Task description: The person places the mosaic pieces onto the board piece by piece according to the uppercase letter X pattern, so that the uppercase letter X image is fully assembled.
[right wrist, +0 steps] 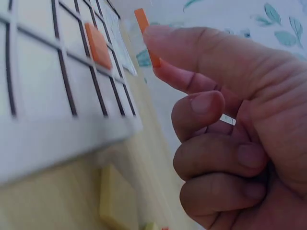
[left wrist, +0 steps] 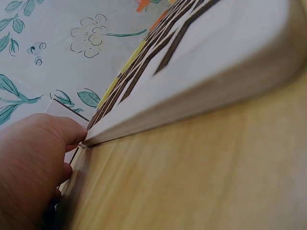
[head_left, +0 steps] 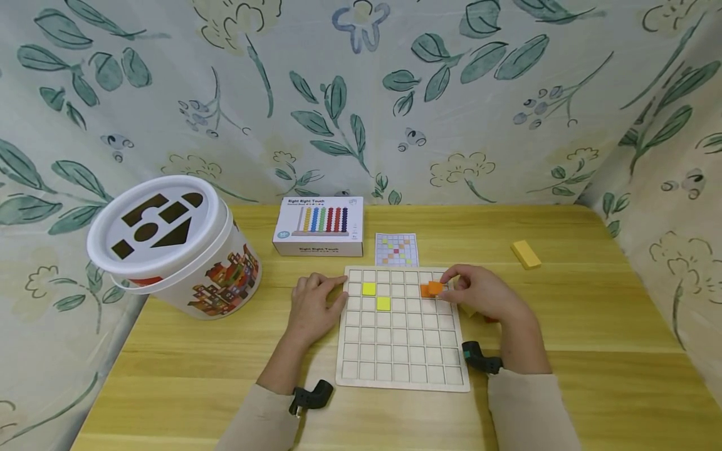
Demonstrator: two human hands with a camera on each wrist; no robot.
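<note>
A pale square grid board [head_left: 400,338] lies on the table. My left hand [head_left: 313,307] rests at its upper left side, thumb and forefinger touching the edge. Between thumb and forefinger my right hand [head_left: 485,291] pinches a small flat orange square tile [right wrist: 142,20], raised over the board's upper right part; the other fingers curl into the palm. Another orange tile [right wrist: 98,47] sits in a cell near it, partly covered by the held one in the head view. Two yellow tiles [head_left: 369,289] occupy diagonal cells at the upper left.
Beyond the board lies a pattern card [head_left: 397,249], beside a white box [head_left: 318,227]. A white bucket with a shape-cut lid [head_left: 155,219] stands at left. One yellow block [head_left: 526,255] lies at right; more blocks [right wrist: 116,199] lie under the right hand.
</note>
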